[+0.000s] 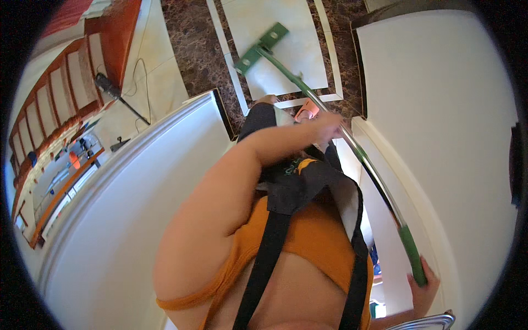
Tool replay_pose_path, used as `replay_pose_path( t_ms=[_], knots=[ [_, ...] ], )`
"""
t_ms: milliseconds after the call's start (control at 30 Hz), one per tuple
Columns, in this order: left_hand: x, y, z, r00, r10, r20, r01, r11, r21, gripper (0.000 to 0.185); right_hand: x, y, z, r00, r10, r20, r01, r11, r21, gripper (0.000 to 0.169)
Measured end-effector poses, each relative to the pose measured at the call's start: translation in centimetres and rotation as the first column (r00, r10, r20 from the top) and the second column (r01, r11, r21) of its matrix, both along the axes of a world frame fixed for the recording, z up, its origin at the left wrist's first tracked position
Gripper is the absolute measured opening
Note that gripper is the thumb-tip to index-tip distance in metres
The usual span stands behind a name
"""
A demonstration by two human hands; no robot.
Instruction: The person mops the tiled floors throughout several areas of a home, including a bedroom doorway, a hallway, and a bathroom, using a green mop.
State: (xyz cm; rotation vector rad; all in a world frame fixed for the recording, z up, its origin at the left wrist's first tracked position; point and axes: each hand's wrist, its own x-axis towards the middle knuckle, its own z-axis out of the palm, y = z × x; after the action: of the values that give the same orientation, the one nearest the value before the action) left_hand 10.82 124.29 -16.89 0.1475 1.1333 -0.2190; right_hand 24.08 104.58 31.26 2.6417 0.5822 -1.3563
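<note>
A long-handled floor tool has a flat green head (262, 48), a shiny metal pole (373, 169) and a green end grip (411, 253). Whether it is a mop or a squeegee, I cannot tell. Its head is over the pale floor tile ahead of me, slanted across it. My left hand (331, 126) is closed around the middle of the pole. At the pole's near end, my right hand (427, 284) holds the green grip, low on the right. A dark apron (288, 194) covers my front, partly hiding my legs and feet.
White walls rise at left (136, 198) and right (437, 103), framing a narrow passage. Dark marble bands (194, 45) border the tile. Beyond the left wall are a black device on a stand (108, 86), a loose cable (146, 86) and a wood-edged counter (68, 200).
</note>
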Motion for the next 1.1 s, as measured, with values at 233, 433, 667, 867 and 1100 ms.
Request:
replay_pose_path(
  t_ms=[233, 433, 667, 867, 1100],
  knots=[
    [-5.0, 25.5, -3.8, 0.943, 0.326, -0.069, -0.249, 0.826, 0.506, 0.022, -8.6, 20.6, -10.6, 1.000, -0.013, 0.015, 0.008, 0.955, 0.295, 0.053],
    [-9.3, 34.4, -1.6, 0.945, 0.324, 0.052, -0.288, 0.743, 0.604, 0.074, -16.1, 33.5, -20.8, 0.988, 0.149, -0.027, -0.116, 0.856, 0.505, 0.052],
    [-14.8, 34.1, -1.0, 0.953, 0.299, 0.052, -0.264, 0.732, 0.628, 0.069, -20.5, 33.9, -18.9, 0.919, 0.394, -0.012, -0.353, 0.836, 0.421, 0.066],
    [-14.2, 29.3, -0.3, 0.796, 0.536, 0.279, -0.565, 0.825, 0.026, 0.016, -17.3, 31.0, 2.0, 0.967, 0.243, -0.074, -0.245, 0.969, -0.018, 0.063],
    [-14.3, 20.7, 4.1, 0.873, 0.484, -0.060, -0.488, 0.869, -0.080, 0.014, -9.1, 34.0, 8.7, 0.844, 0.505, -0.180, -0.515, 0.857, -0.014, 0.042]
  ],
)
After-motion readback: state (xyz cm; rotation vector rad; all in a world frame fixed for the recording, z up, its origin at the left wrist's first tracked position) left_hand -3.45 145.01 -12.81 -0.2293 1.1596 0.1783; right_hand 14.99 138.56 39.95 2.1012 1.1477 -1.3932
